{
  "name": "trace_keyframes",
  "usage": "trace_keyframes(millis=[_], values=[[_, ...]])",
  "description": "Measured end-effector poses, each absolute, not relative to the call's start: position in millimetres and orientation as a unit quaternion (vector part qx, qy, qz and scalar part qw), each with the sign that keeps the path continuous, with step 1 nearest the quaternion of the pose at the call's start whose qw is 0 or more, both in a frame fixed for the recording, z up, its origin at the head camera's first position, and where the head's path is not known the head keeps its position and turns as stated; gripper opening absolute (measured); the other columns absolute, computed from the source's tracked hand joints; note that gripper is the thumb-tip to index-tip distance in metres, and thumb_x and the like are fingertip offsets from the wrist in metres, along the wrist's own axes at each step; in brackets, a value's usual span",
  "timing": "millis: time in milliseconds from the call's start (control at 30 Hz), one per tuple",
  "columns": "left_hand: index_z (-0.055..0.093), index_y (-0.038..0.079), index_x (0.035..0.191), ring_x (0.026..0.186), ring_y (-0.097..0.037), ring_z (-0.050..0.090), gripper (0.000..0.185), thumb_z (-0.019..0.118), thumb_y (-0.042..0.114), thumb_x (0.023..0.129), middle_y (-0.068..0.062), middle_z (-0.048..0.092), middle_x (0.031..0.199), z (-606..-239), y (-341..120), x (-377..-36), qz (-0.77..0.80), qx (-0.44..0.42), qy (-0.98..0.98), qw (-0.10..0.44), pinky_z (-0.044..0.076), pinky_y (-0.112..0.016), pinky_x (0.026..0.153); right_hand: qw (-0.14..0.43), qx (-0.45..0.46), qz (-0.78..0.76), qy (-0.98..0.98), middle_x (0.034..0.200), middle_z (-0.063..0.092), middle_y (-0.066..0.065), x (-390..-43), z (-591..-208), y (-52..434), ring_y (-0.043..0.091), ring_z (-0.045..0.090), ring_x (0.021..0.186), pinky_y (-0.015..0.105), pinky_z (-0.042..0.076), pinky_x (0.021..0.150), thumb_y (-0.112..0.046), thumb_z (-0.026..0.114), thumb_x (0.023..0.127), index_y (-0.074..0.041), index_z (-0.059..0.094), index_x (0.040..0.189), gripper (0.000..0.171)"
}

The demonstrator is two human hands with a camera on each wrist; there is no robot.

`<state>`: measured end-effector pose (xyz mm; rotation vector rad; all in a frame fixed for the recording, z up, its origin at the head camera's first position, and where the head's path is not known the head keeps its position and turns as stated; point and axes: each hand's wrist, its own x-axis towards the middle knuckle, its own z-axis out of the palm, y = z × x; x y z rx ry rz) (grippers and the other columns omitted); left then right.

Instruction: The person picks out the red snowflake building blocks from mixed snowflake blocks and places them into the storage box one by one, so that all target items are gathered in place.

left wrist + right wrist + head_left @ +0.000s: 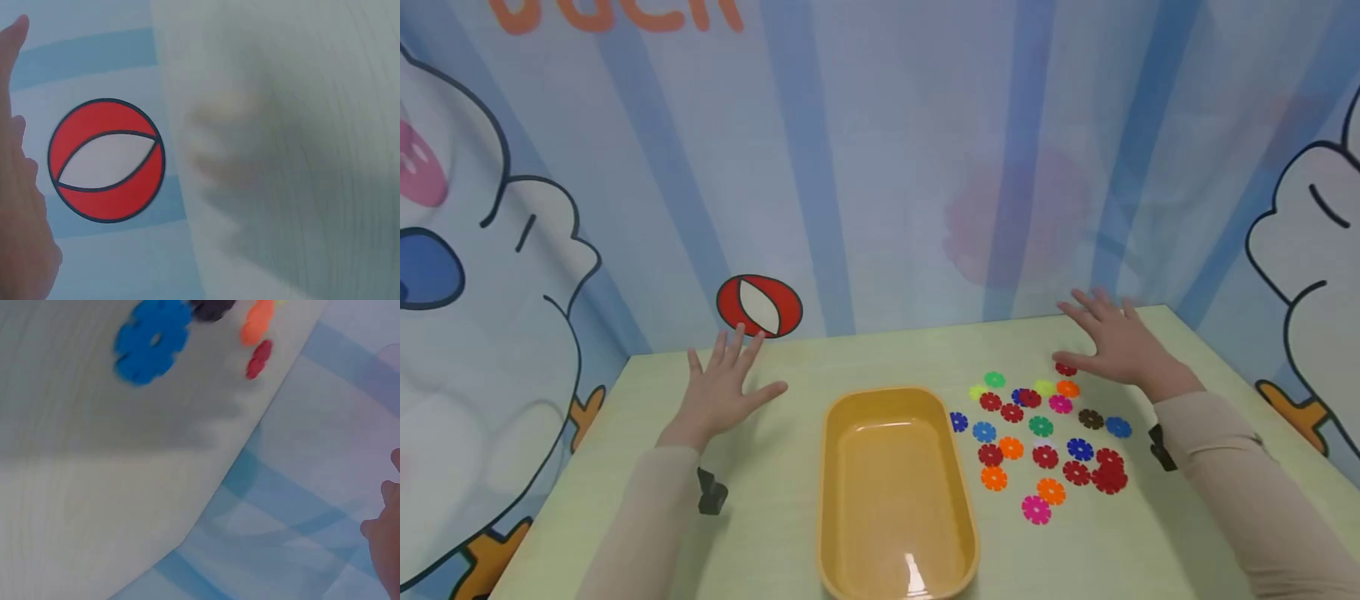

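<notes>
**Both hands spread flat above the table, nothing held**

Your left hand (718, 392) hovers over the pale green table (775, 533) left of the orange tray (895, 492), fingers straight and spread, gripping nothing. Your right hand (1112, 346) is spread the same way at the far edge of the scattered plastic flower discs (1045, 433), empty too; a red disc (1064, 368) lies just under its thumb side. The tray sits at the table's middle, its long axis running from you toward the back wall, open side up. The discs lie flat in a loose cluster just right of the tray, between it and your right sleeve (1247, 492). On the wall behind your left hand is a red-and-white ball picture (106, 159).
</notes>
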<state>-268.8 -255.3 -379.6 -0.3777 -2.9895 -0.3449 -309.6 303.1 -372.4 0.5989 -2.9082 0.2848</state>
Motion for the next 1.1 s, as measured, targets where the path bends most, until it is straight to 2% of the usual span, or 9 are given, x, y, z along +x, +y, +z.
trace_keyframes(millis=[233, 400, 900, 1000, 1100], values=[[0.014, 0.015, 0.156, 0.147, -0.039, -0.007, 0.09, 0.053, 0.062, 0.089, -0.015, 0.002, 0.162, -379, -244, -253, -0.191, -0.135, -0.968, 0.087, -0.01, -0.07, 0.108, 0.067, 0.209, 0.136, -0.966, 0.154, 0.025, 0.025, -306, -366, 272, 0.047, 0.019, 0.14, 0.066, 0.016, 0.111, -0.049, 0.064, 0.087, -0.003, 0.03, 0.15, 0.085], [0.017, 0.016, 0.156, 0.147, -0.038, -0.003, 0.089, 0.057, 0.057, 0.089, -0.014, 0.004, 0.162, -381, -233, -234, -0.226, -0.149, -0.958, 0.092, -0.009, -0.067, 0.111, 0.054, 0.219, 0.169, -0.959, 0.151, 0.03, 0.024, -300, -367, 250, 0.046, 0.028, 0.137, 0.064, 0.027, 0.108, -0.043, 0.067, 0.088, -0.002, 0.034, 0.148, 0.079], [0.017, 0.021, 0.156, 0.149, -0.028, 0.002, 0.087, 0.068, 0.04, 0.088, -0.002, 0.005, 0.163, -392, -209, -180, -0.322, -0.22, -0.916, 0.096, 0.0, -0.062, 0.115, -0.011, 0.225, 0.238, -0.945, 0.147, 0.039, 0.022, -296, -389, 213, 0.042, 0.036, 0.133, 0.062, 0.034, 0.106, -0.036, 0.068, 0.089, -0.006, 0.042, 0.145, 0.069], [0.018, 0.022, 0.156, 0.149, -0.028, 0.004, 0.087, 0.07, 0.036, 0.087, -0.001, 0.006, 0.163, -396, -205, -171, -0.353, -0.229, -0.903, 0.083, 0.001, -0.063, 0.115, -0.021, 0.233, 0.252, -0.939, 0.142, 0.045, 0.021, -295, -396, 209, 0.041, 0.042, 0.128, 0.059, 0.041, 0.102, -0.035, 0.069, 0.089, -0.005, 0.045, 0.143, 0.066], [0.018, 0.025, 0.155, 0.148, -0.034, 0.005, 0.086, 0.07, 0.035, 0.087, 0.0, 0.005, 0.163, -401, -202, -163, -0.384, -0.22, -0.896, 0.045, 0.006, -0.067, 0.112, -0.032, 0.235, 0.255, -0.937, 0.137, 0.05, 0.019, -294, -402, 207, 0.039, 0.048, 0.123, 0.055, 0.047, 0.097, -0.032, 0.068, 0.09, -0.005, 0.049, 0.14, 0.06]])
